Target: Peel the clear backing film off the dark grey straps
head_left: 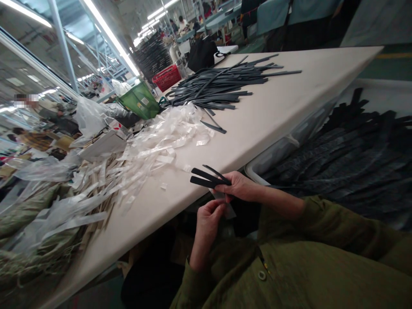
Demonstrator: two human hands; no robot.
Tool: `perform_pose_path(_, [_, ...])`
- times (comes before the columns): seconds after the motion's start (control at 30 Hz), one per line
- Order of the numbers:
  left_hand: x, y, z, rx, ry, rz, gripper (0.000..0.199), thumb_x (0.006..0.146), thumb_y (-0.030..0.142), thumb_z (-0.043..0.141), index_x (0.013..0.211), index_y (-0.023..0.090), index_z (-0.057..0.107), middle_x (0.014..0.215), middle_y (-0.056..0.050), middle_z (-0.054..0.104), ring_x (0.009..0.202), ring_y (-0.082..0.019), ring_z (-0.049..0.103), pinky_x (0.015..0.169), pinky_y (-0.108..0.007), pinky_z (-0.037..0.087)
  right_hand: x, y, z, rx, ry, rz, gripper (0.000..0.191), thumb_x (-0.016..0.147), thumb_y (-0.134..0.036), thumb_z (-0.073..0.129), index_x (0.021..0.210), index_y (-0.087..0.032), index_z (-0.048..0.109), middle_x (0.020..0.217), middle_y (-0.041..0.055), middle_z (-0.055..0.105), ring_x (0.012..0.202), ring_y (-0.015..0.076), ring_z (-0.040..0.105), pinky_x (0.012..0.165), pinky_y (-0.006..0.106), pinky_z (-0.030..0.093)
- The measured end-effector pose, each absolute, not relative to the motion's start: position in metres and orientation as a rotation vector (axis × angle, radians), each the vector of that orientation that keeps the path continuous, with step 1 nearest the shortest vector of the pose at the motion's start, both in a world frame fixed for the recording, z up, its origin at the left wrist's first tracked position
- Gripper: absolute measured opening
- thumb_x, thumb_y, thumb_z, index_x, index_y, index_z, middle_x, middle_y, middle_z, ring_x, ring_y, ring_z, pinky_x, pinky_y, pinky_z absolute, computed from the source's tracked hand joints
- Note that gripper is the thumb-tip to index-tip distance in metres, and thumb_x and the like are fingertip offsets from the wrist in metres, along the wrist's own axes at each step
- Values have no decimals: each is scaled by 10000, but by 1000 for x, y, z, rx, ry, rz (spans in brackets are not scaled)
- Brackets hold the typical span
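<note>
Head view, dark strips (206, 177): jutting from right hand (240, 186)
Grip: pinching them
Left hand (208, 218): pinching clear film (231, 211)
Green basket (133, 102): label (144, 101) unreadable

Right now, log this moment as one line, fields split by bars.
right hand: holding dark strips | left hand: fingers at pale film | table: dark pile, clear scraps | beside table: bin, more dark strips
</note>
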State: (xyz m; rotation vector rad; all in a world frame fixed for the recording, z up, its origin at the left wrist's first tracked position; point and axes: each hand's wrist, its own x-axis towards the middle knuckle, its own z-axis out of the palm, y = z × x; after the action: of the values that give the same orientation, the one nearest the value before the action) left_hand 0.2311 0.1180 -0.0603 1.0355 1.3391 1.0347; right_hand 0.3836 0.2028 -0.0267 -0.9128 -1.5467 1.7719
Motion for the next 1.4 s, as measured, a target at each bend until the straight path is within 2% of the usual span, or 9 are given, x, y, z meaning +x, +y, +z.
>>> perform_pose_path(0.13, [231, 120, -61, 1068, 1345, 961, 288, 766, 437, 725, 810, 165, 809, 612, -13, 678, 574, -128, 533, 608, -249, 419, 382, 200, -30, -878, -1656, 1679, 401, 771, -524, 705, 831, -128, 700, 661, -13, 648, 475, 97, 566, 443, 199, 450])
perform_pose_path(0.3, [237, 124, -62, 978, 1295, 949, 273, 660, 412, 798, 745, 153, 802, 662, -43, 722, 620, -148, 584, 676, -271, 458, 387, 199, -27, -942, -1644, 1658, 436, 792, -562, 669, 860, -132, 696, 612, -23, 616, 467, 104, 569, 450, 204, 436])
perform_pose_path(0.37, [239, 124, -62, 961, 1287, 945, 268, 657, 406, 795, 722, 146, 794, 659, -47, 721, 625, -150, 589, 686, -274, 461, 390, 200, -24, -978, -1647, 1653, 449, 792, -575, 667, 872, -134, 696, 579, -27, 610, 464, 109, 568, 456, 206, 427])
perform_pose_path(0.57, [237, 129, -61, 864, 1265, 1124, 298, 699, 435, 789, 633, 154, 712, 631, -13, 680, 626, -118, 578, 688, -243, 456, 412, 194, -21, -1050, -1592, 1564, 493, 833, -616, 611, 897, -136, 700, 497, -29, 589, 433, 118, 557, 460, 217, 409])
perform_pose_path(0.77, [233, 147, -57, 383, 1153, 1413, 453, 519, 493, 900, 709, 159, 659, 727, -1, 699, 657, -113, 645, 737, -278, 524, 440, 158, -29, -1137, -1616, 1739, 486, 787, -640, 671, 733, -157, 683, 603, 19, 642, 417, 111, 533, 417, 231, 376])
perform_pose_path(0.87, [238, 151, -56, 360, 1113, 1437, 444, 536, 474, 899, 724, 157, 652, 755, -5, 710, 683, -122, 666, 732, -276, 523, 444, 143, -32, -1167, -1574, 1804, 502, 765, -665, 675, 734, -164, 664, 695, 50, 675, 441, 124, 546, 422, 251, 411])
perform_pose_path(1.03, [247, 151, -56, 396, 1102, 1445, 406, 573, 441, 889, 760, 146, 683, 773, -22, 727, 733, -128, 676, 727, -248, 509, 444, 133, -30, -1160, -1637, 1777, 510, 789, -674, 645, 759, -165, 651, 715, 55, 664, 496, 140, 566, 442, 254, 455])
perform_pose_path(1.2, [247, 150, -53, 436, 1131, 1448, 435, 548, 462, 894, 754, 144, 681, 762, -23, 724, 706, -130, 666, 756, -276, 514, 446, 132, -32, -1142, -1720, 1800, 544, 809, -690, 609, 767, -149, 647, 709, 39, 650, 482, 124, 567, 430, 227, 448])
perform_pose_path(1.4, [246, 146, -56, 414, 1094, 1369, 453, 529, 467, 906, 764, 156, 674, 730, 13, 689, 671, -115, 645, 707, -262, 508, 444, 141, -37, -1152, -1723, 1762, 537, 813, -696, 597, 766, -162, 643, 674, 16, 639, 458, 122, 570, 424, 221, 425])
